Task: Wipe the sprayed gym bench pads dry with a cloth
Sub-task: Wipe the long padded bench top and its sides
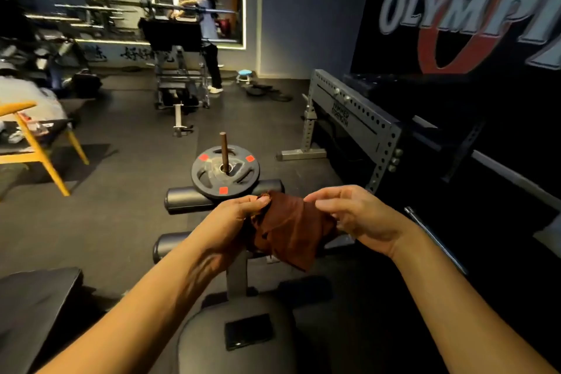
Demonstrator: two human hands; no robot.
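Cloth (291, 228) held over bench roller pads (182, 200).
Left hand (236, 222) grips cloth; right hand (361, 215) at its edge, grip unclear.

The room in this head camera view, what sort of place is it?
Almost surely a gym: a weight plate on a peg, a padded bench, and a steel rack under an Olympia banner.

Dim all over. Bright glow from the strip light (244, 3) far back. Very dark on the right. Blurry far away, sharper up close. Bent at the edges.
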